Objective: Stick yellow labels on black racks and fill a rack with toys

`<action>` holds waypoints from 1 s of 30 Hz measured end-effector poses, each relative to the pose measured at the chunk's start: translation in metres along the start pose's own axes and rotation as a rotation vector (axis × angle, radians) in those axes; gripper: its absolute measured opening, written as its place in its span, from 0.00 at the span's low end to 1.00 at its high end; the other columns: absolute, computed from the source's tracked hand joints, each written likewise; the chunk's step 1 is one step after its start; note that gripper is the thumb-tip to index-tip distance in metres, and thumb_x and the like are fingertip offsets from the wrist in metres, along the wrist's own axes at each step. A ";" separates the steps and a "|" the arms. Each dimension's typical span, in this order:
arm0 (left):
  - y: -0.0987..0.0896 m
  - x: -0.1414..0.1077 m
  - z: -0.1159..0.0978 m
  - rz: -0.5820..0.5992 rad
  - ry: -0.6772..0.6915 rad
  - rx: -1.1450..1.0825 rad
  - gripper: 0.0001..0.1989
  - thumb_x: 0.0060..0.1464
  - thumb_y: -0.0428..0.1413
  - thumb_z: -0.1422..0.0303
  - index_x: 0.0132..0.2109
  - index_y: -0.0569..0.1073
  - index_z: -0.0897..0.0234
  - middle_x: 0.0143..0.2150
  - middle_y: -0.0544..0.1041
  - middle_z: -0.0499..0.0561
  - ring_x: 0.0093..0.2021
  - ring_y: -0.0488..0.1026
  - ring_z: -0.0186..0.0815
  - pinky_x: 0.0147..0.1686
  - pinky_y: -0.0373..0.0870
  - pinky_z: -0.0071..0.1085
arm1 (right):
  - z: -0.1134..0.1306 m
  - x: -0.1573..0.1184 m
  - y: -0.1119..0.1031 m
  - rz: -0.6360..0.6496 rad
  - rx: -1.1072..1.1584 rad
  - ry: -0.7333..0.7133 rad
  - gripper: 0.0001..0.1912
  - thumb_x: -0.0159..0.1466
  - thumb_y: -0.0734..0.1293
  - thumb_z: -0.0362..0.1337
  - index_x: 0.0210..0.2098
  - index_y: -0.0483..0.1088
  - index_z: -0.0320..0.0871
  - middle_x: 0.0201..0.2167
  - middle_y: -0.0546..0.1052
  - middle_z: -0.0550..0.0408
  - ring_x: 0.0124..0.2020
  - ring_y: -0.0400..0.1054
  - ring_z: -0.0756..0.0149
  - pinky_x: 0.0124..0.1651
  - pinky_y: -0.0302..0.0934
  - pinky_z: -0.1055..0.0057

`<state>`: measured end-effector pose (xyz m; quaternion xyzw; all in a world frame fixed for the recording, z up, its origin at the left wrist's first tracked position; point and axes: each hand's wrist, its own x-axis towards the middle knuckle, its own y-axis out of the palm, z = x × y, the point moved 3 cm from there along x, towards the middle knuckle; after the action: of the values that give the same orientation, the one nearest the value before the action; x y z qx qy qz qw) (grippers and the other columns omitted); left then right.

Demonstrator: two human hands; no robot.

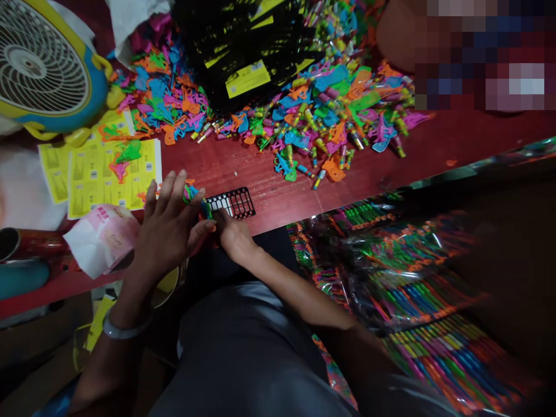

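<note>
My left hand is stretched over the near edge of the red table, palm down, with its fingers extended and the thumb apart. Small bright plastic pieces in green, pink and blue show beside its index finger, partly covered by the hand. A black plastic grid tray with rows of openings lies flat just to the right, with white showing through its left part. My right hand is closed at the tray's near left side, close to my left thumb. Its fingertips are hidden, so what they pinch cannot be made out.
Loose coloured plastic pieces are heaped along the back around a black bag. Yellow printed sheets, a tissue pack and a fan stand at left. Bagged, filled rows lie at lower right. Another person is at upper right.
</note>
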<state>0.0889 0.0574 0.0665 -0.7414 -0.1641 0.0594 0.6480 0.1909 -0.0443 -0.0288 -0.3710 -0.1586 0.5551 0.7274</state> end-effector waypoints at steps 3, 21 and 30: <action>0.002 -0.001 0.002 -0.016 0.021 0.016 0.29 0.69 0.45 0.48 0.70 0.64 0.56 0.80 0.46 0.58 0.79 0.42 0.54 0.75 0.37 0.58 | 0.008 0.001 -0.001 0.036 -0.045 0.021 0.15 0.76 0.55 0.33 0.52 0.71 0.44 0.54 0.75 0.47 0.37 0.72 0.62 0.33 0.55 0.69; 0.001 0.002 -0.003 -0.025 -0.007 0.011 0.29 0.68 0.47 0.47 0.68 0.66 0.56 0.79 0.50 0.58 0.79 0.46 0.55 0.75 0.40 0.58 | 0.001 0.005 -0.005 0.089 0.039 -0.009 0.18 0.73 0.57 0.34 0.60 0.68 0.44 0.45 0.80 0.47 0.40 0.76 0.57 0.36 0.63 0.67; 0.002 0.002 -0.004 -0.058 -0.012 0.020 0.32 0.67 0.51 0.51 0.73 0.59 0.56 0.79 0.49 0.61 0.79 0.45 0.55 0.75 0.39 0.60 | 0.004 0.009 -0.007 0.086 0.101 -0.030 0.14 0.73 0.59 0.34 0.55 0.70 0.44 0.45 0.79 0.49 0.36 0.74 0.61 0.34 0.62 0.70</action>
<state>0.0919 0.0543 0.0650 -0.7294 -0.1887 0.0466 0.6559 0.1960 -0.0358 -0.0234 -0.3319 -0.1253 0.5988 0.7180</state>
